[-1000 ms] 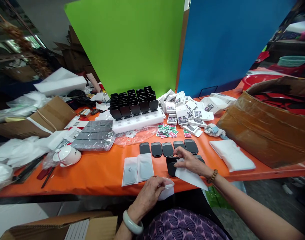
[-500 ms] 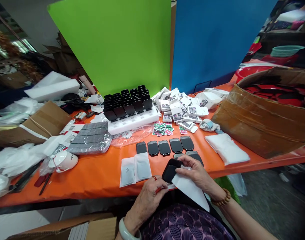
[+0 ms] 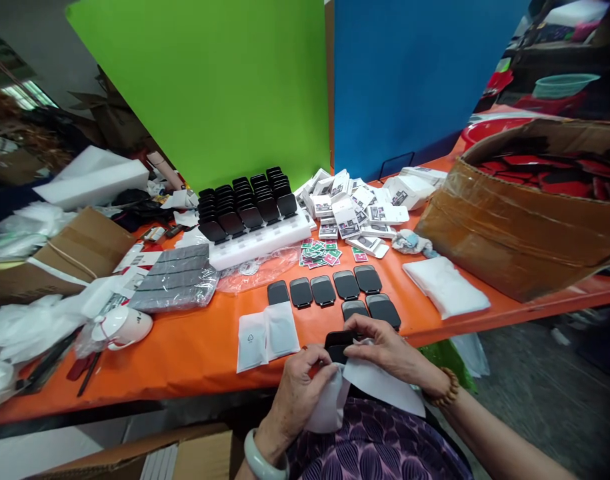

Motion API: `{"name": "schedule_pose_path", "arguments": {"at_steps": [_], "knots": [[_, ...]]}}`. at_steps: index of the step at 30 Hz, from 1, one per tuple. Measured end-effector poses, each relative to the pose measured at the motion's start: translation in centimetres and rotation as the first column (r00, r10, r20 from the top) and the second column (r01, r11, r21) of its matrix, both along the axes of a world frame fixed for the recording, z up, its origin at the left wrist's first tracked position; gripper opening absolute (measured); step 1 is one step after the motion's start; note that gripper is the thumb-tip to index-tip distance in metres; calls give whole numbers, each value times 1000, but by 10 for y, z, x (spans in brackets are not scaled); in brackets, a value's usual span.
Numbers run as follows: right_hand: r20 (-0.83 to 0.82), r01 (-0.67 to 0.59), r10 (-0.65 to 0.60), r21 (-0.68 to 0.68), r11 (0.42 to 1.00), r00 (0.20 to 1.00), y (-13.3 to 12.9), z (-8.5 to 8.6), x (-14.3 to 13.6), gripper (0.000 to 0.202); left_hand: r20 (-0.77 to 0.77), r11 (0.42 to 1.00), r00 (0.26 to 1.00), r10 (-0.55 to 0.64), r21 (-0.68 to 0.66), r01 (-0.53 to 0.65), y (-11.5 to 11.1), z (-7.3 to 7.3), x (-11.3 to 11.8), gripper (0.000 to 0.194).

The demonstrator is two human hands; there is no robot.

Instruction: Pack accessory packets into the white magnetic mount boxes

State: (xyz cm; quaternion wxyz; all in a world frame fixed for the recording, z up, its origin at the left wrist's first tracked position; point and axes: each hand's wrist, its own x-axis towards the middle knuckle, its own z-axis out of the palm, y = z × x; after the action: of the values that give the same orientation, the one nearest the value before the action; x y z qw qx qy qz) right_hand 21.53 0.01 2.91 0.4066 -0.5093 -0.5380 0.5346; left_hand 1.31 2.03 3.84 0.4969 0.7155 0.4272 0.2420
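Note:
Low over the table's front edge, my left hand (image 3: 305,383) pinches the rim of a thin white pouch (image 3: 327,408), which hangs toward my lap. My right hand (image 3: 387,350) grips a black rounded flat plate (image 3: 341,339) together with a white sheet or second pouch (image 3: 385,385); my fingers cover part of the plate. The plate's lower end is right at the pouch's mouth; whether it is inside is unclear. Past my hands lie several dark rounded plates (image 3: 323,291) in rows. To their left, two white pouches (image 3: 281,331) lie flat, filled.
Upright black plates stand in a white foam block (image 3: 265,243) at the back. Beside it are small white boxes (image 3: 347,217) and green-pink cards (image 3: 319,255). A large carton (image 3: 515,233) and a white pouch stack (image 3: 447,287) stand right; a white mug (image 3: 125,327) is left.
My left hand has raised the white pouch's edge to the black plate, and the pouch now shows hanging below. The plate has tipped and shows less of its face.

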Motion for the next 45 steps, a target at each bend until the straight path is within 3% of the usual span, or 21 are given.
{"name": "schedule_pose_path", "arguments": {"at_steps": [7,12,16,21,28,41,45], "knots": [[-122,183,-186,-39,982,975,-6,-14,-9,26,210,932,918,338,-214,-294,-6,-13,8,18],[35,145,-148,73,987,988,-19,-7,-4,12,305,863,818,487,-312,-397,1,-6,8,24],[128,58,-84,189,980,988,-25,-1,-12,8,305,851,803,513,-309,-426,3,-2,10,26],[195,64,-134,326,943,972,-26,1,-23,10,337,836,774,536,-341,-431,1,-2,12,28],[367,-2,-164,412,911,916,-24,4,-27,14,357,819,744,565,-350,-454,3,-6,9,29],[300,89,-231,420,903,925,-22,-5,-33,15,347,826,755,556,-328,-458,4,-5,8,28],[272,148,-291,445,883,917,-17,-1,-27,12,360,862,789,498,-304,-405,4,-5,5,25]]}}
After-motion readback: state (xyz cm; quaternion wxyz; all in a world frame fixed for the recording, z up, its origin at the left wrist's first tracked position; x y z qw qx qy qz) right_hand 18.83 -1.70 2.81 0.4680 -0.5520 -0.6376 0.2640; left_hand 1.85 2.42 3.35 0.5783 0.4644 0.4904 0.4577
